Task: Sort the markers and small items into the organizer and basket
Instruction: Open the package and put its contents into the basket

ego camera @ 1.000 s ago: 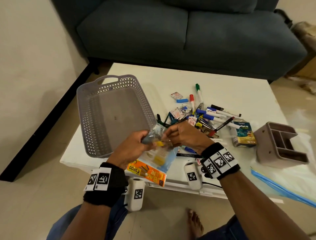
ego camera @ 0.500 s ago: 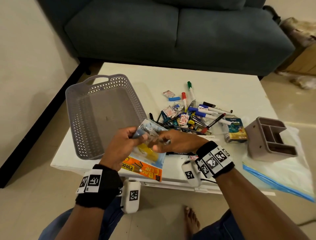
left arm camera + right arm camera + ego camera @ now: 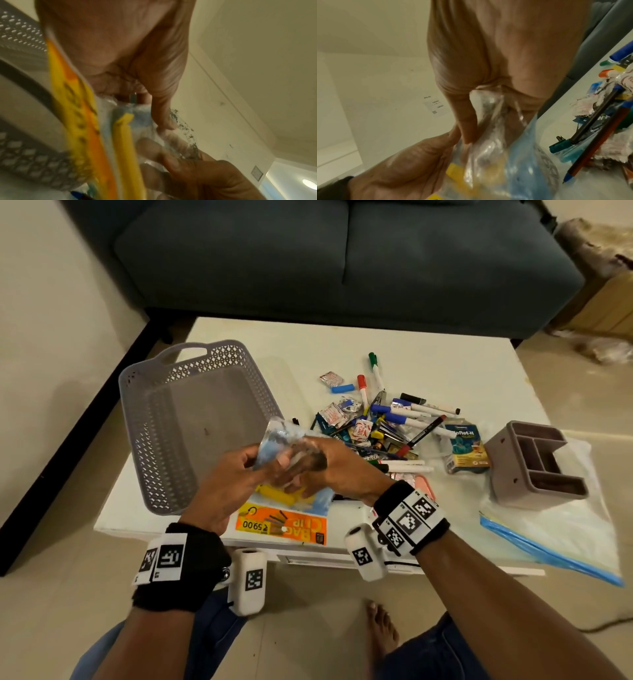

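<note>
White and low, the coffee table (image 3: 445, 364) is carrying everything. Along its left edge the grey perforated plastic basket (image 3: 154, 419) is sitting with nothing visible inside; at the right edge the taupe compartmented desk organizer (image 3: 507, 474) is lying tipped on a clear zip bag (image 3: 561, 535). Between them, mid-table, the jumbled heap of markers, pens and foil sachets (image 3: 383, 422) is waiting unsorted. At the front edge both hands are working on a clear plastic packet with an orange bag-clip card and yellow clips (image 3: 284, 522): the left hand (image 3: 229, 484) is pinching its open top, while the right hand (image 3: 329, 467) is curling its fingers into and around the mouth. Seemingly sorting is barely starting, with the packet being opened or emptied. Next, I'd judge, comes steadying the slippery film and tipping or placing it toward the basket.
</note>
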